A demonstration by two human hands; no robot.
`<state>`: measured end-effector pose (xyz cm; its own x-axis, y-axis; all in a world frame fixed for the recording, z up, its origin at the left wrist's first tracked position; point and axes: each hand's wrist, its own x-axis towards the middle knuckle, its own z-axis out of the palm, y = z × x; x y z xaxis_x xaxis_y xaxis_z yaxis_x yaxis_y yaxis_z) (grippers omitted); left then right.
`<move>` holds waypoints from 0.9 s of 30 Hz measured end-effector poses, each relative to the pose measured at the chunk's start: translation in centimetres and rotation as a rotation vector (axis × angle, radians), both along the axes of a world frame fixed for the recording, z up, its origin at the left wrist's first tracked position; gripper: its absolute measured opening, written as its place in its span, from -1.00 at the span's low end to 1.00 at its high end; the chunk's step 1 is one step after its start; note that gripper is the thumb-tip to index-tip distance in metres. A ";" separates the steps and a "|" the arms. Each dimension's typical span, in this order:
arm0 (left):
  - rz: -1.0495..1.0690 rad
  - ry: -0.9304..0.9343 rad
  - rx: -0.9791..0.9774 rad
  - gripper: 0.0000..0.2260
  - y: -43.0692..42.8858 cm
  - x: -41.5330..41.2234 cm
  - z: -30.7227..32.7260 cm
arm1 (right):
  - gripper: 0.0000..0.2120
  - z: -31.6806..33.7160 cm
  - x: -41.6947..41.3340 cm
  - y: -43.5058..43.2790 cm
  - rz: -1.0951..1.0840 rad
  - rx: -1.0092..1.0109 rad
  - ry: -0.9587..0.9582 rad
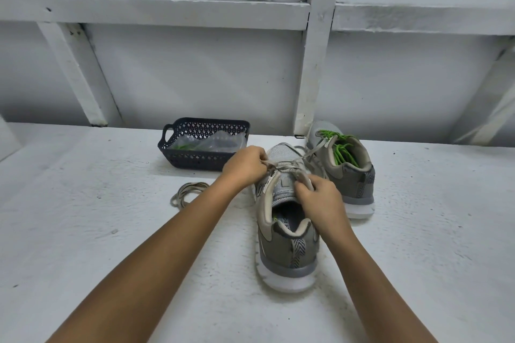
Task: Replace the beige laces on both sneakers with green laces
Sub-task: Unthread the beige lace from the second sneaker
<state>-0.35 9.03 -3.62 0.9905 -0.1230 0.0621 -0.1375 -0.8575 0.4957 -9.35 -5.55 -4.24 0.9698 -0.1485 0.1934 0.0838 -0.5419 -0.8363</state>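
Sneakers stand side by side on the table (111, 231). Left hand (245, 164) pinches the beige lace (289, 166) at the near sneaker's (284, 245) left eyelets. Right hand (320, 195) pinches the same lace beside the tongue. Far sneaker (351, 175) carries a green lace (342, 152), its ends lying inside. A spare lace (186, 192) lies coiled at left, near the basket (200, 159).

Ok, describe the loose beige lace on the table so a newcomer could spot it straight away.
Find the dark basket at the back of the white table. Just in front of it, left of the nearer sneaker, the loose beige lace lies coiled. Unlike the threaded lace in that sneaker, it is attached to nothing.
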 end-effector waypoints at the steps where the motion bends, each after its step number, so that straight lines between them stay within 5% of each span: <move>1: 0.006 -0.023 0.057 -0.87 -0.1 -0.1 0.0 | -0.63 0.0 0.0 0.0 -0.003 0.001 -0.001; 10: 0.151 -0.404 -0.112 -0.75 0.5 -0.4 2.3 | -0.63 0.0 -0.1 0.0 -0.006 0.016 0.017; 16: -0.092 -0.118 0.148 -0.67 0.0 -0.5 0.9 | -0.63 0.0 -0.1 0.0 -0.004 0.015 0.013; 21: -0.021 -0.154 0.146 -0.77 -0.4 -0.6 0.4 | -0.64 0.0 -0.1 0.0 -0.008 0.019 0.011; 27: 0.240 -0.424 -0.281 -0.81 0.4 0.1 2.1 | -0.64 -0.1 -0.1 -0.1 -0.004 0.031 0.004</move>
